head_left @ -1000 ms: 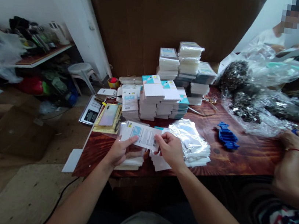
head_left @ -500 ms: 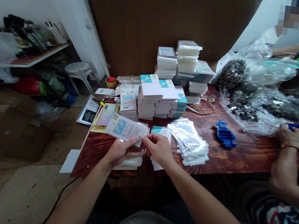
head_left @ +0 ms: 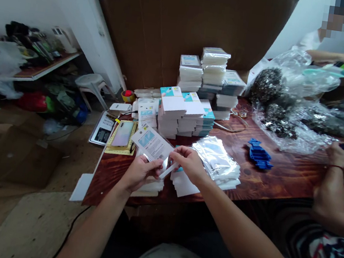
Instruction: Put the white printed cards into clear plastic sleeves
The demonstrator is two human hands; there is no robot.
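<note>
My left hand [head_left: 143, 172] pinches the lower edge of a printed card in a clear sleeve [head_left: 153, 143], tilted above the table's near edge. At the sleeve's right end, my right hand [head_left: 188, 163] is closed on a narrow white strip [head_left: 168, 170], which looks like the sleeve's flap. Below my left hand lies a pile of clear sleeves [head_left: 151, 188]. White and blue cards [head_left: 183, 185] lie under my right hand. Just right of them is a loose heap of sleeved cards [head_left: 218, 161].
Stacks of cards [head_left: 174, 103] and packed sleeves [head_left: 214, 68] stand at the back. A phone [head_left: 122, 134] lies on the left; a blue plastic part [head_left: 259, 154] on the right. Beyond are plastic bags of dark pieces [head_left: 277, 118] and another person's hand [head_left: 341, 155].
The sleeved card has tilted more steeply, its right end lower. My right hand has moved slightly right and up, and the white strip now shows between my hands.
</note>
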